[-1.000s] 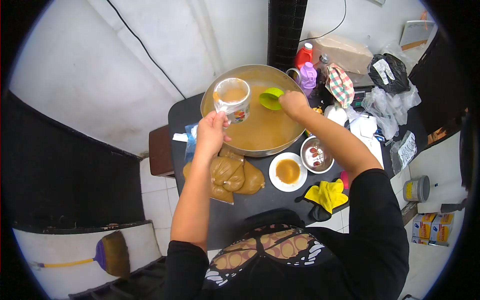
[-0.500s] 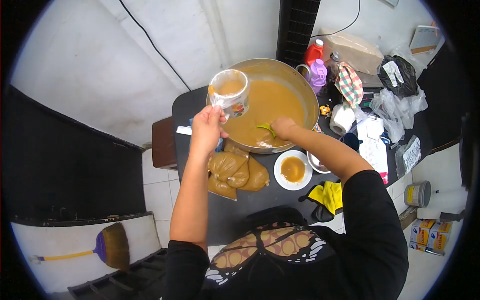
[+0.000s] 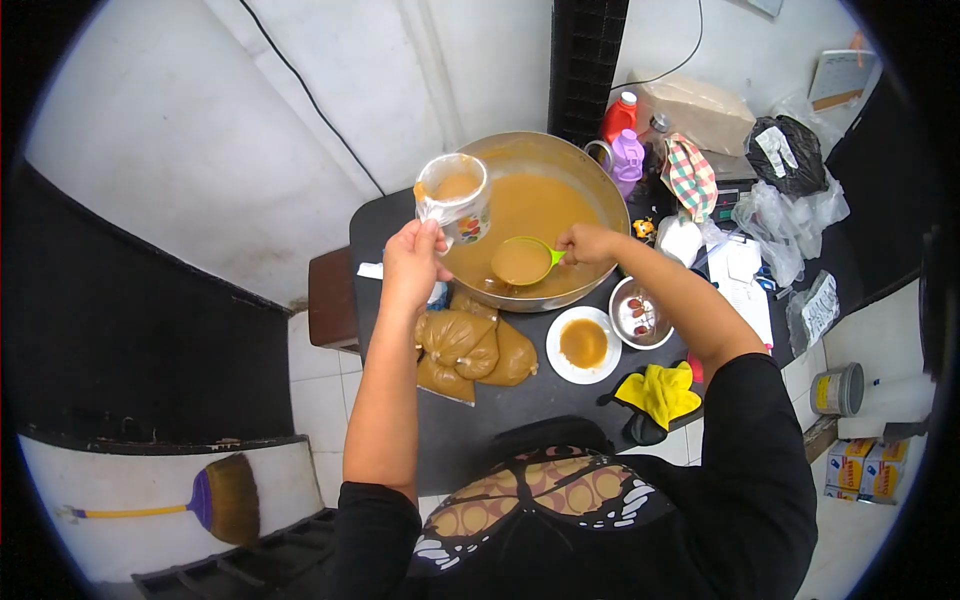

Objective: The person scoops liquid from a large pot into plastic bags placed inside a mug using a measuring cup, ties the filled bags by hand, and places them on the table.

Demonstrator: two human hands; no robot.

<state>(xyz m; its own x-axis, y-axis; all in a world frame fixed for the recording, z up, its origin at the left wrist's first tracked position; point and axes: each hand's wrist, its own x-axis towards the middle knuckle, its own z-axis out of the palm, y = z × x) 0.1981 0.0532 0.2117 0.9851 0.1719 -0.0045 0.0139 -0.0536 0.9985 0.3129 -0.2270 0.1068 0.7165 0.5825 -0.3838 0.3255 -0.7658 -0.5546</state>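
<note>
My left hand (image 3: 413, 262) is closed on the gathered side of a clear plastic bag that lines a printed cup (image 3: 468, 226). Light-brown sauce shows inside the cup, which hangs over the left edge of a wide metal basin (image 3: 612, 205). More of this sauce (image 3: 545, 200) fills much of the basin. Fingers of my right hand (image 3: 588, 243) pinch the short handle of a green ladle (image 3: 556, 258), its bowl full of sauce just above the surface. Knotted bags of brown sauce (image 3: 460, 338) lie in front of the basin, below my left hand.
A white plate (image 3: 558, 366) with sauce on it and a small metal bowl (image 3: 655, 338) stand before the basin. Near them is a yellow cloth (image 3: 665, 392). Rightward are a purple bottle (image 3: 627, 165), a red bottle (image 3: 619, 120), a checkered cloth (image 3: 690, 178) and plastic bags (image 3: 785, 225).
My right hand has lifted the ladle out of the sauce, full, and moved slightly up and right. My left hand still holds the bag-lined cup in nearly the same place.
</note>
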